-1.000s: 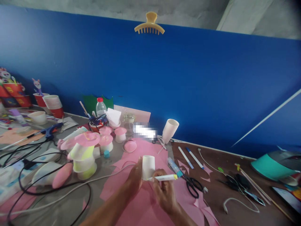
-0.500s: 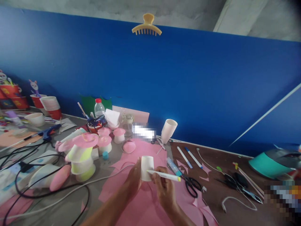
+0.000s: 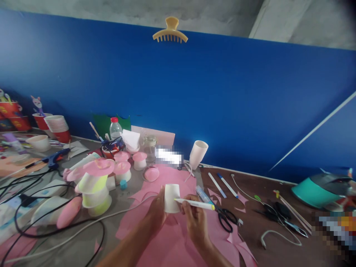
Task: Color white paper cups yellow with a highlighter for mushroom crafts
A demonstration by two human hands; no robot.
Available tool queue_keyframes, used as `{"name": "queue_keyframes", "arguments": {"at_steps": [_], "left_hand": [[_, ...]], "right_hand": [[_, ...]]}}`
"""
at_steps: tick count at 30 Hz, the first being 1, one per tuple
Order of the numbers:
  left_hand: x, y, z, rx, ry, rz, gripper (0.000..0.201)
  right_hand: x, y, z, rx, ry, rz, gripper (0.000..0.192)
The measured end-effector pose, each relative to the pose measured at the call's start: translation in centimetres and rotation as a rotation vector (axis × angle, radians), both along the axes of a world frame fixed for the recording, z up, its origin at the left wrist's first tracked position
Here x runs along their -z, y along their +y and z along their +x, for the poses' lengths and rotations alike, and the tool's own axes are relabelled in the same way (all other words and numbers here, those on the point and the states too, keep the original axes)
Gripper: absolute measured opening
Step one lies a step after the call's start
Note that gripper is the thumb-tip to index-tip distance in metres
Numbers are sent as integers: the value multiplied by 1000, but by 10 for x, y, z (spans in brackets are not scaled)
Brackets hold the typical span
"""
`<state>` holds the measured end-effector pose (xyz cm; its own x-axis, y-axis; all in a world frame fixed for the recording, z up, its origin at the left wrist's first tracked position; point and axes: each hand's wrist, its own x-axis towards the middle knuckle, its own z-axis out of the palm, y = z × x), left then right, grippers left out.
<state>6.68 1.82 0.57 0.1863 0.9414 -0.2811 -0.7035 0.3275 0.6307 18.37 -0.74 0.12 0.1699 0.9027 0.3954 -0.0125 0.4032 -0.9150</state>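
Note:
My left hand (image 3: 158, 207) is closed around the left side of a small white paper cup (image 3: 172, 198), which stands upside down in its grip above the pink paper (image 3: 155, 246). In my right hand (image 3: 194, 218) is a white marker (image 3: 198, 204) with a yellow end, held between thumb and fingers. Its yellow tip meets or nearly meets the right side of the cup; contact is hard to tell. To the right of that hand lie black-handled scissors (image 3: 226, 218) and a light blue marker pack (image 3: 204, 194).
Several pink-topped cups (image 3: 122, 170) and a stacked yellow-and-white cup piece (image 3: 96, 194) stand on the left, among black cables (image 3: 25, 231). A blue glue gun (image 3: 55, 158) lies farther left. Two markers (image 3: 217, 184), a tall white cup (image 3: 198, 154) and a teal container (image 3: 311, 193) are on the right.
The marker tip has shifted slightly up along the cup, and the marker lies a little flatter. Both hands keep their hold; the whole view has shifted slightly.

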Motion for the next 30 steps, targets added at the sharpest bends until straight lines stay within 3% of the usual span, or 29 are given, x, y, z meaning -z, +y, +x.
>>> {"name": "queue_keyframes", "arguments": {"at_steps": [5, 11, 18, 30], "left_hand": [[3, 3, -5, -7, 2, -30, 34], [-9, 3, -4, -14, -59, -99, 34], [-8, 2, -6, 46, -48, -9, 37], [-5, 4, -10, 31, -82, -18, 36]], "right_hand": [[-5, 3, 1, -17, 25, -23, 32], [-6, 6, 3, 15, 11, -8, 36], [-11, 7, 2, 5, 72, -66, 34], [4, 4, 1, -146, 214, -152, 37]]}}
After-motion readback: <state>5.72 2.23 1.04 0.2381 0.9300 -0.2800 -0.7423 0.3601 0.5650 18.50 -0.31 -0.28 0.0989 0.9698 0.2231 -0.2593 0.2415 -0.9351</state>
